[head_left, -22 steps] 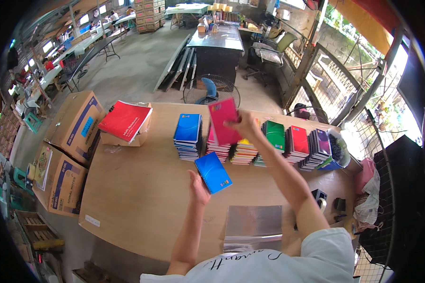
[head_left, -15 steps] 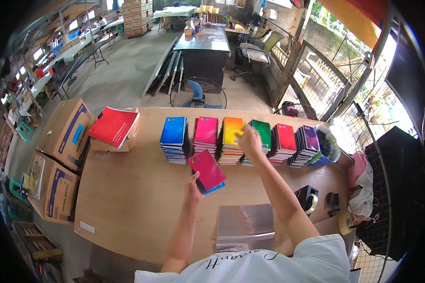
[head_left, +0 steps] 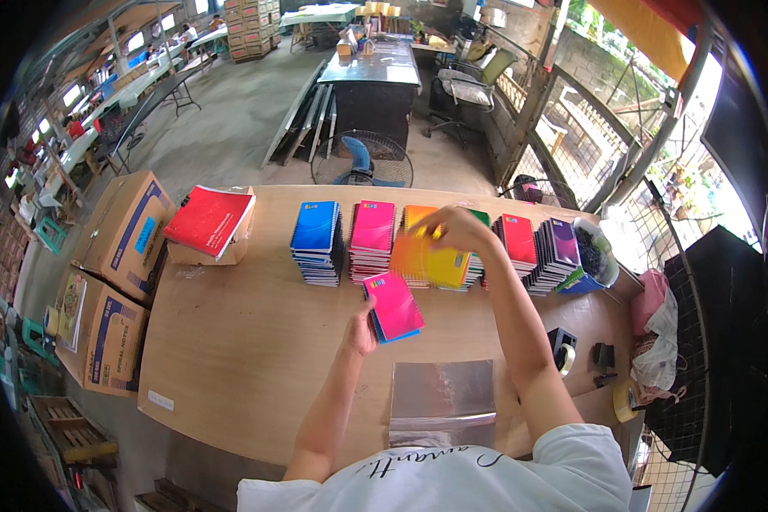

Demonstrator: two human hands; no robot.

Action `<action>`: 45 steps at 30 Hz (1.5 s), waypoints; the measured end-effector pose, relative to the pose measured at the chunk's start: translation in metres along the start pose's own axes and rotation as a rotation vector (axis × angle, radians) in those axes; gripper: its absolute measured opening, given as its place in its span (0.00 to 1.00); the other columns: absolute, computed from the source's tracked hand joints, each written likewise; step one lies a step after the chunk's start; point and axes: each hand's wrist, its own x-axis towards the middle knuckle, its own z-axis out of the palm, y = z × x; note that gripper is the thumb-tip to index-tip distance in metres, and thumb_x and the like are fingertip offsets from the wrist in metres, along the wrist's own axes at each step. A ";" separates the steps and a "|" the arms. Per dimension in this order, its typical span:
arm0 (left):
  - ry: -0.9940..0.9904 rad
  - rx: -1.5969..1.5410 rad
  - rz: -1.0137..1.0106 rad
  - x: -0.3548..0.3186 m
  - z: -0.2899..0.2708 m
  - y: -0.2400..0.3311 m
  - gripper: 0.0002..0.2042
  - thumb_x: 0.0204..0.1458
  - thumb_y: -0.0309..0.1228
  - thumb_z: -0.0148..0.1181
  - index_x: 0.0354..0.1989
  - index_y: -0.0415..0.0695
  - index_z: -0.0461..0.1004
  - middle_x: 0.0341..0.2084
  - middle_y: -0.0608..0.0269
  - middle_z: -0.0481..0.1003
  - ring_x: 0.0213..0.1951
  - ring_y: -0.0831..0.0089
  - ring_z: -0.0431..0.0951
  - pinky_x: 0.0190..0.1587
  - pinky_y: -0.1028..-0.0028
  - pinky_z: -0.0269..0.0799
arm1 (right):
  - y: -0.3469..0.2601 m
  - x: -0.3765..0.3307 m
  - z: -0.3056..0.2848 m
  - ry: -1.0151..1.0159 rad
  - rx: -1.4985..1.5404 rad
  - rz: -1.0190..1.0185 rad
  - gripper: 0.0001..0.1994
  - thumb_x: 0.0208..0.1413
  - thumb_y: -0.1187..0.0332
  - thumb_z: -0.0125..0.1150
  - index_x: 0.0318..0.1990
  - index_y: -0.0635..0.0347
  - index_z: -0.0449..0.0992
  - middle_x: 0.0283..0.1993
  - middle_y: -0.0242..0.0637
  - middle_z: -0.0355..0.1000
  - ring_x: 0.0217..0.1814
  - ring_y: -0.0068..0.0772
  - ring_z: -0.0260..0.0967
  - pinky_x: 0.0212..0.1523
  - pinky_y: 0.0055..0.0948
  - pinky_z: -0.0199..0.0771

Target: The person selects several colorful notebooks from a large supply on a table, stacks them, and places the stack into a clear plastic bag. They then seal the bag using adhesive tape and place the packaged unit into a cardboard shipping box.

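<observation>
Gripped in the left hand [head_left: 363, 331], thumb over the left edge and palm partly closed: pink notebook [head_left: 393, 307], laid on a blue notebook [head_left: 410, 336] visible only along its lower edge. Held in the right hand [head_left: 454, 230], fingers bent down over the top: yellow notebook [head_left: 439, 263], blurred, raised before the yellow stack [head_left: 420, 213]; exact fingertip contact too blurred to tell.

Ranged beyond, left to right: blue stack [head_left: 316, 226], pink stack [head_left: 372, 226], yellow stack and green stack [head_left: 483, 218], both partly covered, red stack [head_left: 515, 237], purple stack [head_left: 563, 241]. Right of the row: bin [head_left: 604, 263].

Lying nearer the body, flat on the table [head_left: 230, 341]: plastic sheet [head_left: 442, 392]. Right of it: tape dispenser [head_left: 561, 343], tape roll [head_left: 625, 401].

At far left: red book [head_left: 211, 219] on a box [head_left: 239, 243]; beside the table, two cartons [head_left: 115, 341]. Past the far edge: fan [head_left: 360, 155].
</observation>
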 end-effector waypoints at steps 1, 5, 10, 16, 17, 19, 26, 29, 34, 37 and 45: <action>-0.059 -0.134 -0.130 -0.002 0.017 0.000 0.27 0.53 0.33 0.59 0.60 0.41 0.60 0.53 0.55 0.70 0.53 0.63 0.72 0.55 0.61 0.71 | -0.002 -0.003 0.008 -0.138 -0.084 -0.201 0.25 0.35 0.77 0.68 0.47 0.46 0.79 0.36 0.36 0.77 0.36 0.32 0.75 0.40 0.29 0.74; -0.208 -0.399 -0.324 -0.010 0.037 -0.021 0.29 0.53 0.36 0.60 0.61 0.40 0.59 0.55 0.53 0.69 0.53 0.61 0.73 0.55 0.59 0.71 | -0.017 -0.020 0.068 0.005 -0.405 -0.490 0.19 0.38 0.72 0.67 0.43 0.47 0.80 0.41 0.34 0.77 0.42 0.37 0.75 0.45 0.34 0.74; -0.035 0.049 -0.282 -0.018 -0.002 -0.045 0.26 0.53 0.33 0.59 0.60 0.39 0.61 0.54 0.54 0.70 0.53 0.62 0.73 0.54 0.59 0.71 | 0.054 -0.009 0.009 0.647 -0.303 0.453 0.08 0.49 0.67 0.59 0.29 0.62 0.77 0.36 0.50 0.76 0.39 0.42 0.77 0.35 0.37 0.78; 0.079 0.101 -0.068 -0.011 0.009 -0.056 0.25 0.54 0.34 0.58 0.60 0.40 0.62 0.54 0.55 0.70 0.55 0.61 0.72 0.55 0.60 0.70 | 0.028 -0.049 0.011 0.384 -0.217 0.536 0.32 0.51 0.47 0.63 0.51 0.69 0.70 0.46 0.55 0.74 0.50 0.50 0.73 0.48 0.40 0.73; 0.079 0.119 -0.016 -0.012 0.018 -0.057 0.25 0.55 0.35 0.57 0.60 0.40 0.61 0.55 0.55 0.69 0.55 0.61 0.71 0.55 0.60 0.70 | 0.049 -0.059 0.040 0.432 -0.022 0.486 0.37 0.50 0.46 0.64 0.57 0.69 0.64 0.48 0.55 0.73 0.51 0.49 0.72 0.48 0.41 0.73; -0.116 -0.189 -0.069 -0.017 0.045 -0.045 0.27 0.56 0.38 0.56 0.62 0.40 0.58 0.55 0.55 0.68 0.56 0.62 0.70 0.56 0.60 0.68 | 0.091 -0.073 0.105 0.478 0.411 0.423 0.42 0.51 0.49 0.65 0.65 0.68 0.54 0.50 0.53 0.71 0.51 0.43 0.71 0.47 0.39 0.73; -0.160 0.036 -0.087 -0.022 0.039 -0.046 0.26 0.59 0.39 0.49 0.65 0.46 0.55 0.55 0.57 0.68 0.55 0.65 0.71 0.56 0.61 0.68 | 0.080 -0.088 0.158 0.450 0.911 0.037 0.23 0.54 0.70 0.64 0.55 0.69 0.67 0.45 0.36 0.74 0.44 0.24 0.72 0.44 0.25 0.72; -0.102 0.055 -0.069 -0.023 0.036 -0.051 0.25 0.58 0.36 0.52 0.63 0.46 0.56 0.54 0.58 0.69 0.53 0.65 0.72 0.54 0.62 0.71 | 0.072 -0.089 0.166 0.564 0.531 0.159 0.23 0.50 0.69 0.68 0.53 0.65 0.70 0.43 0.37 0.75 0.43 0.29 0.73 0.46 0.28 0.72; 0.072 0.205 0.003 -0.013 0.037 -0.071 0.27 0.52 0.24 0.58 0.61 0.46 0.56 0.49 0.59 0.70 0.50 0.62 0.73 0.48 0.64 0.75 | 0.134 -0.061 0.142 0.985 0.329 0.039 0.17 0.52 0.66 0.63 0.45 0.65 0.68 0.45 0.48 0.73 0.46 0.43 0.72 0.46 0.38 0.72; 0.096 0.058 -0.007 -0.017 0.034 -0.062 0.29 0.51 0.23 0.59 0.62 0.48 0.54 0.48 0.61 0.70 0.49 0.64 0.73 0.47 0.63 0.76 | 0.102 -0.038 0.047 0.938 -0.153 0.418 0.18 0.51 0.66 0.60 0.44 0.68 0.65 0.44 0.55 0.73 0.45 0.52 0.73 0.44 0.44 0.73; 0.052 0.161 0.056 0.007 0.041 -0.070 0.28 0.51 0.23 0.58 0.60 0.49 0.55 0.46 0.63 0.71 0.47 0.66 0.75 0.46 0.65 0.77 | 0.133 -0.015 0.010 0.970 -0.153 0.683 0.22 0.42 0.74 0.59 0.48 0.66 0.64 0.35 0.50 0.76 0.36 0.51 0.77 0.39 0.39 0.76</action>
